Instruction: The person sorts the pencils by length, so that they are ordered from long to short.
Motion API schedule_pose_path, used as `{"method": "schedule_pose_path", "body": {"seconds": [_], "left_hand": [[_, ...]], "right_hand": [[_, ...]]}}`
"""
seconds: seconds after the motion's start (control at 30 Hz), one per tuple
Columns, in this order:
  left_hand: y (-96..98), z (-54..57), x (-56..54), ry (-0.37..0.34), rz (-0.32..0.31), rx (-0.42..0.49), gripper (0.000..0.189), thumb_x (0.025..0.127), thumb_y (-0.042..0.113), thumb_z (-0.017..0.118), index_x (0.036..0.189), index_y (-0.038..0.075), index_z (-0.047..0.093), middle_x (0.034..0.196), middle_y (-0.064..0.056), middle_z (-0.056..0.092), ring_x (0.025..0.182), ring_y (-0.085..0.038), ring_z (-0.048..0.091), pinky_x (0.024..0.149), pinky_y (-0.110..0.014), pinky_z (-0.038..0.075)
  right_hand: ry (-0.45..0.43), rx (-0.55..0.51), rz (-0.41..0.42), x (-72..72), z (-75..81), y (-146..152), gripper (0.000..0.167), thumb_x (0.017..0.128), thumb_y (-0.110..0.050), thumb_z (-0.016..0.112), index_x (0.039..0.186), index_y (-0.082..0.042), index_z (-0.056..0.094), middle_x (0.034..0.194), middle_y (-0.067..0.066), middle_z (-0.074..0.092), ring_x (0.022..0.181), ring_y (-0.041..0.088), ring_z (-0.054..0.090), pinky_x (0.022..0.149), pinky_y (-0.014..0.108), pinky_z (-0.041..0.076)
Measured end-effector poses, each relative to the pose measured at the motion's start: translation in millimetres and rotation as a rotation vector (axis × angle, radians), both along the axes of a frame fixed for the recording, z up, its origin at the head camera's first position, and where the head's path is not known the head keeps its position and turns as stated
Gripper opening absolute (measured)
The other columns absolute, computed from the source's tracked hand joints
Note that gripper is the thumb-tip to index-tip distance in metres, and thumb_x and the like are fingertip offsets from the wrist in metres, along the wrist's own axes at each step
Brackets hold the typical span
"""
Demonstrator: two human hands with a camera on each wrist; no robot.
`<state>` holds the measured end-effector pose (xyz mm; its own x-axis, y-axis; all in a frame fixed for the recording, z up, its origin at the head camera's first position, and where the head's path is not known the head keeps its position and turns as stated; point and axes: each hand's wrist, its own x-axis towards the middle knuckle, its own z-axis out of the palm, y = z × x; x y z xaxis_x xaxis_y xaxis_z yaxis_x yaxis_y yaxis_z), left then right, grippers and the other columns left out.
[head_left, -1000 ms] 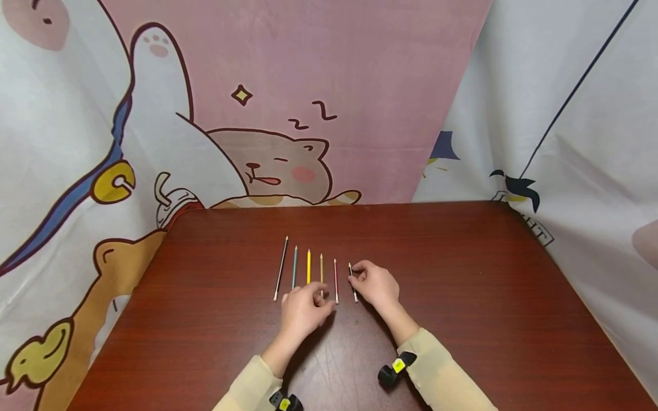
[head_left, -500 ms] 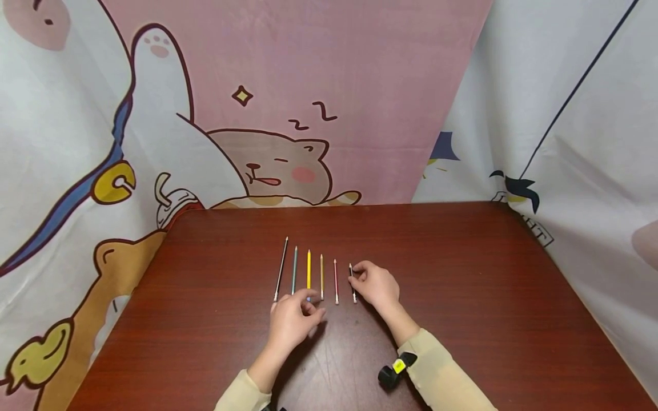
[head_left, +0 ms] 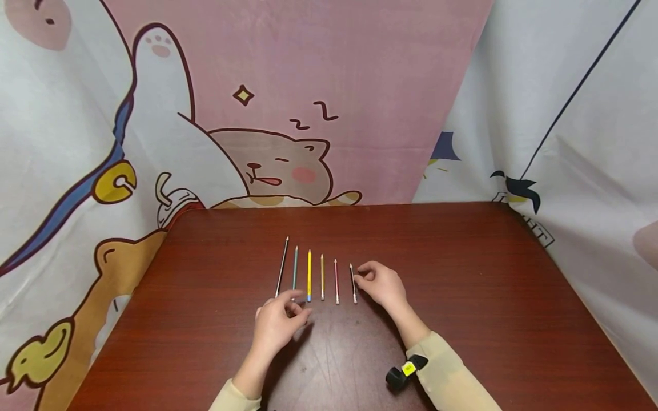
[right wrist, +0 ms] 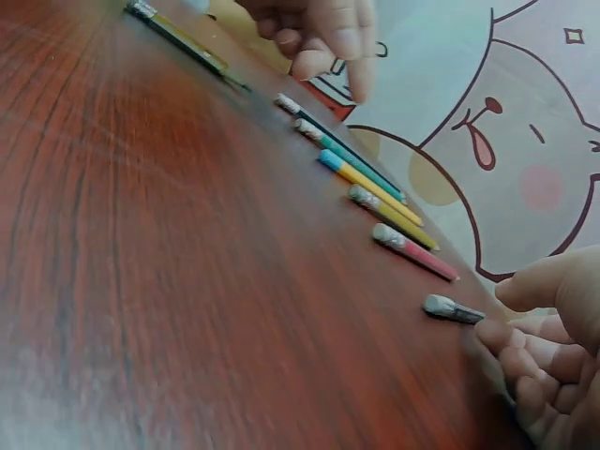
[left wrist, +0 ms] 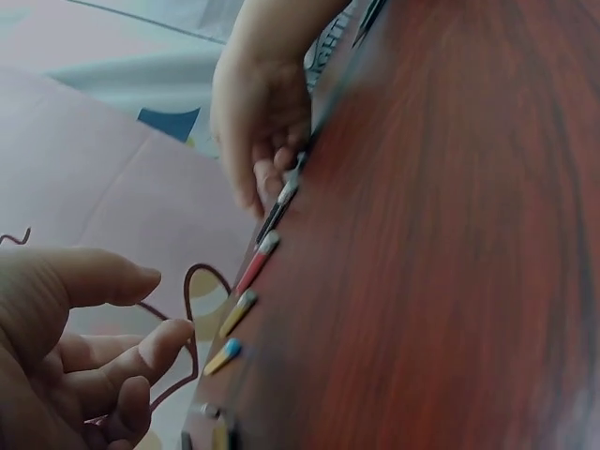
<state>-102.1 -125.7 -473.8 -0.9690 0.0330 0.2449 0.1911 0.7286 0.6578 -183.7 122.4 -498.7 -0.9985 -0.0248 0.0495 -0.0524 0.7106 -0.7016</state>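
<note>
Yellow pencil (head_left: 309, 274), our landmark. Left of it: teal pencil (head_left: 295, 268), long black pencil (head_left: 283, 266). Right of it: gold pencil (head_left: 322, 277), red pencil (head_left: 336, 281), short black pencil (head_left: 353, 281). Left hand (head_left: 275, 323), near-left of it: grasping nothing. Right hand (head_left: 384, 284), right of it: gripping nothing, beside the short black pencil; contact, we cannot tell. Step, we judge: lining up; next calls for a light touch.
</note>
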Motion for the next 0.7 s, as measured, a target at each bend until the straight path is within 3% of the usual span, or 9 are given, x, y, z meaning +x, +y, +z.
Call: {"method": "schedule_pose_path", "body": {"seconds": [0.2, 0.5, 0.7], "left_hand": [[-16.5, -0.1, 2.2, -0.027, 0.021, -0.031, 0.033, 0.079, 0.021, 0.08, 0.108, 0.008, 0.072, 0.071, 0.016, 0.066, 0.07, -0.014, 0.058, 0.076, -0.049, 0.041], [-37.9, -0.9, 7.0, -0.062, 0.043, -0.041, 0.034, 0.08, 0.022, 0.08, 0.11, 0.008, 0.072, 0.075, 0.013, 0.068, 0.076, -0.018, 0.06, 0.077, -0.05, 0.039], [-47.4, -1.9, 9.3, -0.051, 0.036, -0.044, 0.032, 0.08, 0.022, 0.08, 0.108, 0.01, 0.073, 0.075, 0.016, 0.068, 0.073, -0.014, 0.059, 0.076, -0.047, 0.04]], "right_hand": [[-0.022, -0.045, 0.047, 6.6, 4.4, 13.3, 0.022, 0.086, -0.023, 0.075, 0.105, -0.01, 0.072, 0.079, -0.005, 0.07, 0.075, 0.016, 0.065, 0.072, 0.04, 0.049], [-0.01, -0.088, 0.127, 19.2, 12.7, 39.6, 0.023, 0.087, -0.019, 0.074, 0.107, -0.007, 0.071, 0.085, -0.003, 0.068, 0.077, 0.014, 0.065, 0.068, 0.033, 0.05], [-0.002, -0.082, 0.163, 26.4, 17.0, 55.7, 0.025, 0.089, -0.019, 0.073, 0.11, -0.007, 0.07, 0.09, -0.002, 0.069, 0.079, 0.016, 0.066, 0.067, 0.033, 0.05]]}}
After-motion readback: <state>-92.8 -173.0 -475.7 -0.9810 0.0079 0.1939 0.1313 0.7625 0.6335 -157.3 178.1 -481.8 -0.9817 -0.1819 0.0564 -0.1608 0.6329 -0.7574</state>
